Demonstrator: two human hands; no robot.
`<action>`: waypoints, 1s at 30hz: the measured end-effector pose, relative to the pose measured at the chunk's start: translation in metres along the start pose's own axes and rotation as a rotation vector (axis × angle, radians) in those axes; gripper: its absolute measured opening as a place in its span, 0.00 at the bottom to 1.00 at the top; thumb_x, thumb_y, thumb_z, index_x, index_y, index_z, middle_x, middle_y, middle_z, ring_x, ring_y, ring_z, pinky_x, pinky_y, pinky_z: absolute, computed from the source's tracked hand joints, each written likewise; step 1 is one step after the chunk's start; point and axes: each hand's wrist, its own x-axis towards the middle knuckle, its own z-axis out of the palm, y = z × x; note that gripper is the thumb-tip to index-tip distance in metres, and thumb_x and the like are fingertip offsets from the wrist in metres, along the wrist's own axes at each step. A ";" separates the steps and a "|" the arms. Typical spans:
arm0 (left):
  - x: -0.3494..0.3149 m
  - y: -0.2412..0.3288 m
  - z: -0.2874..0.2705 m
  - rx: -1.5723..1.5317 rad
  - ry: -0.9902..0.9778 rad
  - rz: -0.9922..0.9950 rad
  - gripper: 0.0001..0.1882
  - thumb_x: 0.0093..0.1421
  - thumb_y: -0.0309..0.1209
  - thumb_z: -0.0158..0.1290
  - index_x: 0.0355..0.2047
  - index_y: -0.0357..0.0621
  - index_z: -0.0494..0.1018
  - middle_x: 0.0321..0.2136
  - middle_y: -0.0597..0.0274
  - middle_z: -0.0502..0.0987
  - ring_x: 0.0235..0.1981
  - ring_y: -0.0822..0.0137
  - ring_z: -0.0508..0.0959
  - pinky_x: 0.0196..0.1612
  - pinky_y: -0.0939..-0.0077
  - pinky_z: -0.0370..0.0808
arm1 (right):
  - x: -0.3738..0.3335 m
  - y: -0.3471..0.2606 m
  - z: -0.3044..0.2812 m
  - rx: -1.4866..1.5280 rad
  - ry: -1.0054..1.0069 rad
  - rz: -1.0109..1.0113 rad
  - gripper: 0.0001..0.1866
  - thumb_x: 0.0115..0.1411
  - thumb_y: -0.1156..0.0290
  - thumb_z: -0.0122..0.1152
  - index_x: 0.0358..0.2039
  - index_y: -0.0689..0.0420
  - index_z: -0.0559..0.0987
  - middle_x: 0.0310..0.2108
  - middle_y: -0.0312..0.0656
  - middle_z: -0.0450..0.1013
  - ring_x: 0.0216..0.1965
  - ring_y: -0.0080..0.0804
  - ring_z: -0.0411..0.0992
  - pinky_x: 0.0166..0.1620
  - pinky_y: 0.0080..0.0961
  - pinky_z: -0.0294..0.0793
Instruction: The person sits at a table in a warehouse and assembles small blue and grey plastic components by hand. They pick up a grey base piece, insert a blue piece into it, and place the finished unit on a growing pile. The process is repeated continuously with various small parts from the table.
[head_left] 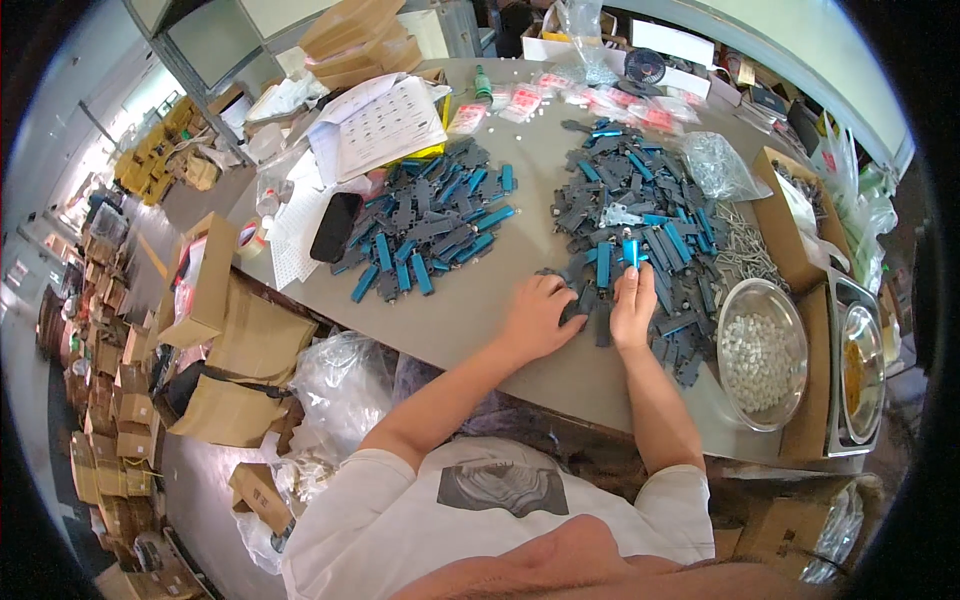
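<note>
My right hand [632, 312] pinches a small bright-blue part [631, 252] with a shiny metal tip, held upright over the near edge of the right pile [640, 190]. That pile mixes dark grey and blue oblong plastic parts. My left hand [540, 316] rests on the table at the pile's near-left edge, its fingers curled and thumb around a dark grey plastic part [581, 303]; the fingertips are partly hidden. Another pile [425, 225] of similar grey and blue parts lies to the left, apart from both hands.
Right of the pile are loose metal screws [745, 250], a steel bowl [735, 395] of small white pieces and an open cardboard box [790, 215]. Printed sheets [385, 130] and a black phone [336, 227] lie at left. Small plastic bags [525, 102] line the back.
</note>
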 end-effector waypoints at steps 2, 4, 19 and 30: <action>0.002 -0.006 0.015 0.034 0.012 -0.064 0.17 0.47 0.30 0.62 0.38 0.44 0.73 0.38 0.56 0.72 0.40 0.50 0.72 0.44 0.59 0.69 | 0.002 -0.003 0.001 0.001 0.008 0.029 0.14 0.69 0.62 0.44 0.34 0.60 0.69 0.19 0.31 0.62 0.20 0.17 0.58 0.22 0.19 0.59; 0.002 -0.015 0.022 -0.004 -0.051 -0.126 0.17 0.47 0.27 0.61 0.38 0.43 0.72 0.39 0.54 0.72 0.40 0.50 0.73 0.44 0.60 0.70 | 0.002 -0.007 0.000 -0.045 -0.001 -0.003 0.13 0.69 0.63 0.44 0.35 0.61 0.69 0.18 0.34 0.64 0.19 0.20 0.61 0.23 0.21 0.61; 0.019 -0.048 -0.015 -0.877 -0.215 -0.469 0.13 0.58 0.22 0.54 0.43 0.39 0.68 0.31 0.66 0.74 0.35 0.76 0.75 0.38 0.79 0.72 | -0.010 0.001 0.009 0.346 -0.281 0.290 0.14 0.65 0.62 0.55 0.40 0.61 0.75 0.25 0.30 0.66 0.24 0.17 0.62 0.29 0.16 0.64; 0.047 -0.032 0.005 -1.274 -0.228 -0.484 0.21 0.61 0.22 0.48 0.54 0.47 0.59 0.40 0.63 0.72 0.40 0.73 0.74 0.37 0.75 0.78 | -0.003 -0.006 0.009 0.633 -0.207 0.601 0.11 0.63 0.62 0.58 0.39 0.55 0.73 0.29 0.32 0.71 0.26 0.20 0.70 0.31 0.18 0.71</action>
